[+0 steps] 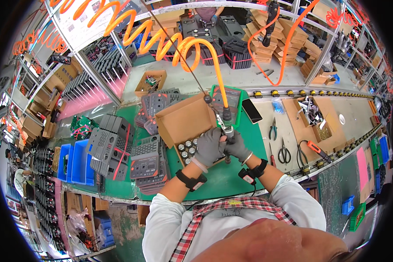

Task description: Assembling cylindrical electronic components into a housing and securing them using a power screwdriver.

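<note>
My right hand [238, 148], in a grey glove, is wrapped round a silver and black air tool [226, 118]. Its upper end joins an orange air hose [219, 83]. Close beside it, my left hand [209, 147], gloved too, has its fingers curled near the tool's lower part; what lies inside them is hidden. Under the left hand stands an open cardboard box [179, 117] with several round metal-topped parts [188, 144] in it. A small dark round piece [227, 160] shows below the hands.
Stacked grey panels [145, 166] and strapped dark casings [107, 148] lie left, beside blue bins [83, 163]. To the right are a phone [252, 111], pliers [273, 129], scissors [284, 153] and an orange-handled tool [317, 149]. A roller track [292, 93] runs behind; coiled hose [161, 48] hangs overhead.
</note>
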The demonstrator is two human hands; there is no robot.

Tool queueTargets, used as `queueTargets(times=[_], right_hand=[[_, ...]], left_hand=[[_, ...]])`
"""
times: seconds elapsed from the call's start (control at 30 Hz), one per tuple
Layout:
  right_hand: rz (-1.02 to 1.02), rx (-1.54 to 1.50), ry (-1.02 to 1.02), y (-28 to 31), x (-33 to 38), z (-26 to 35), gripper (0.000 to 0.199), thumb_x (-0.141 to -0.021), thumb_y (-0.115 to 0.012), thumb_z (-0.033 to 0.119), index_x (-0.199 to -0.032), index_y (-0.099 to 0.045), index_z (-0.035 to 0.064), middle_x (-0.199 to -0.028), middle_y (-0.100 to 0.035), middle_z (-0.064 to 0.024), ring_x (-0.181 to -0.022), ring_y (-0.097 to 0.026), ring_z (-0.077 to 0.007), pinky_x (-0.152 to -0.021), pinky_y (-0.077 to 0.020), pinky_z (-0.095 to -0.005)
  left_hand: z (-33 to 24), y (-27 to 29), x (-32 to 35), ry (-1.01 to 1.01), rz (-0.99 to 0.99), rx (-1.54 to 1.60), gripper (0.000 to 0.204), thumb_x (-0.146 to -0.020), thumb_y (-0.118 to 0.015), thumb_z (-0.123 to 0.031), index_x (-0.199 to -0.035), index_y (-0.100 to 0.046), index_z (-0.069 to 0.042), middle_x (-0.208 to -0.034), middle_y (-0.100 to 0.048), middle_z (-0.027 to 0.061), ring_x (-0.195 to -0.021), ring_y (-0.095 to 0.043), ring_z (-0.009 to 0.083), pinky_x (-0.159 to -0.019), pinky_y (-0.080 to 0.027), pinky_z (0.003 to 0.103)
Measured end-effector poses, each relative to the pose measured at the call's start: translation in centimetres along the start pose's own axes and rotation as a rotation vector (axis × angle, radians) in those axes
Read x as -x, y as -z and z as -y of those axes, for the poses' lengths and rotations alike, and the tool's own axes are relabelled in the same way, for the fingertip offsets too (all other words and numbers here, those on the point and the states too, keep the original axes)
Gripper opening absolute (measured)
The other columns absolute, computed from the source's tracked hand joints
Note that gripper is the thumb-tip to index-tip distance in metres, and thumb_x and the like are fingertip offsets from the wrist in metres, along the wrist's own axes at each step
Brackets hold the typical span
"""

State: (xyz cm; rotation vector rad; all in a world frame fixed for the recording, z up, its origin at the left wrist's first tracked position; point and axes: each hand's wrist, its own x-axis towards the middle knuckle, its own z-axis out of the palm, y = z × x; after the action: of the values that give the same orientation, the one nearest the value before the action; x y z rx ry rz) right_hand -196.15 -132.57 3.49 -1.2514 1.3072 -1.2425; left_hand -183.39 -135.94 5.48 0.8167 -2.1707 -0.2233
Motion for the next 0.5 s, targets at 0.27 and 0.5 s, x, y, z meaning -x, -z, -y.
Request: queueTargets(times=[0.27,0.5], right_hand=[[0.003,-0.152,0.100,-0.4,-0.4,-1.2,0.044,-0.063,-0.068,0.006,-0.102,-0.048,0.0014,-0.093,-0.058,-0.0066,-0.084,-0.055,-0.0144,-0.074,-0.0452,-0.0286],[0.002,-0.096,0.000,-0.3,0.1,0.7,0.044,-0.062,-0.070,0.007,-0.100,-0.049,0.0018,-0.092,-0.057,-0.0047,-0.083,-0.054,-0.0124,-0.074,-0.0453,-0.0282]], left_hand=[[0.4,-0.4,0.1,-0.025,-0.022,-0.003,0.021,-0.080,-0.048,-0.024,-0.087,-0.045,-0.004,-0.073,-0.049,0.0136,-0.063,-0.050,0.0329,-0.052,-0.040,0.041],[-0.1,0.1,-0.4,-0.035,-0.050,-0.006,0.019,-0.079,-0.050,-0.024,-0.086,-0.047,-0.006,-0.073,-0.050,0.0122,-0.062,-0.050,0.0317,-0.051,-0.039,0.040]])
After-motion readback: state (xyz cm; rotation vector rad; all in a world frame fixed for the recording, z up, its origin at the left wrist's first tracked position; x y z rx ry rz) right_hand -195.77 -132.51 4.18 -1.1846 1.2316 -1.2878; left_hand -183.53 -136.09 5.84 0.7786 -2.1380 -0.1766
